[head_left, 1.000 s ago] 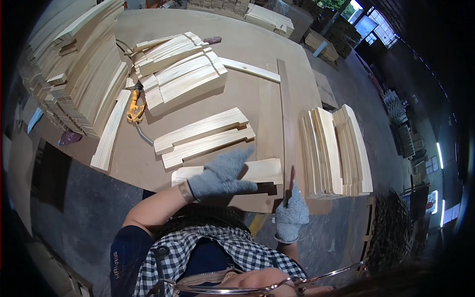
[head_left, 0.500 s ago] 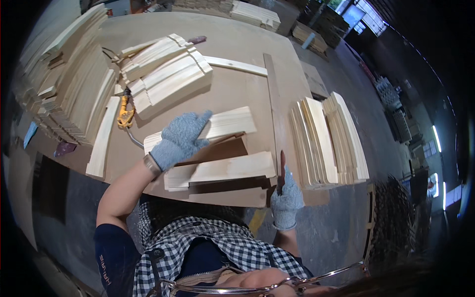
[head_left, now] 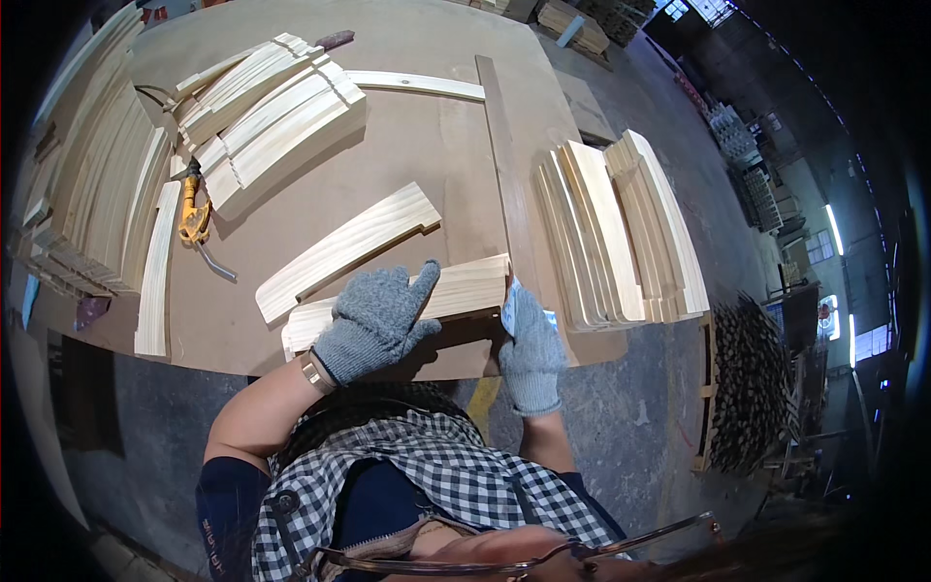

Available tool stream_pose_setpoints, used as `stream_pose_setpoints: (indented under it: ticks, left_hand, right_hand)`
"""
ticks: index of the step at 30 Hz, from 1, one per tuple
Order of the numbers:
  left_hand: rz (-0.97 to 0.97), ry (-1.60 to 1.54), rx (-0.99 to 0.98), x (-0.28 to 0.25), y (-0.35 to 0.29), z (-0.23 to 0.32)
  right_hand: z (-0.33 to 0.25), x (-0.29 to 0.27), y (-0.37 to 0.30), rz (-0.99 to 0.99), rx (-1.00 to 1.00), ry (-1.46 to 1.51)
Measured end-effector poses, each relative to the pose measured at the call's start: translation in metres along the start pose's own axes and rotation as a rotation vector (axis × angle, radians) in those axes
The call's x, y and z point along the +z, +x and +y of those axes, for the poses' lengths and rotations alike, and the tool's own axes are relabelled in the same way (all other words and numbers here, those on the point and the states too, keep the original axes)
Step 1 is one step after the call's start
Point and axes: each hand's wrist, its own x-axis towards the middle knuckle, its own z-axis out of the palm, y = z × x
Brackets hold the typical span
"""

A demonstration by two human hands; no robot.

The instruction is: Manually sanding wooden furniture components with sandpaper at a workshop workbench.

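A pale wooden slat lies near the table's front edge, a dark shadow along its near side. My left hand, in a grey knit glove, grips across it, index finger at the far edge and thumb at the near edge. At the slat's right end, my gloved right hand is closed on a sheet of blue-and-white-backed sandpaper, partly hidden by the fingers. Just beyond, a second wooden slat with a notched edge rests at a slant, touched by neither hand.
A dark wooden strip runs along the table right of the slats. Stacked slats stand at the right, others lie far left, and a tall stack fills the left side. A yellow-and-black air blow gun lies nearby.
My left hand has gone from the farther slat to the nearer one. The farther slat now lies slanted and free. My right hand has brought the sandpaper to the nearer slat's right end.
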Motion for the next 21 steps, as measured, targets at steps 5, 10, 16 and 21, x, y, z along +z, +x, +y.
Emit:
stream_pose_setpoints:
  ticks: [5, 10, 16, 21]
  left_hand:
    - [0.008, 0.02, -0.026, -0.004, 0.0, 0.009]
    - [-0.083, 0.015, -0.113, -0.007, 0.003, 0.013]
    - [-0.04, -0.002, -0.086, -0.002, 0.001, 0.011]
    - [0.151, 0.034, 0.069, -0.001, 0.0, 0.008]
  right_hand:
    - [0.014, 0.038, 0.062, -0.133, -0.002, -0.075]
    - [0.006, 0.035, 0.048, 0.092, -0.131, -0.033]
    - [-0.016, -0.037, -0.03, -0.338, 0.169, -0.039]
    - [-0.015, -0.057, -0.037, -0.049, 0.349, -0.079]
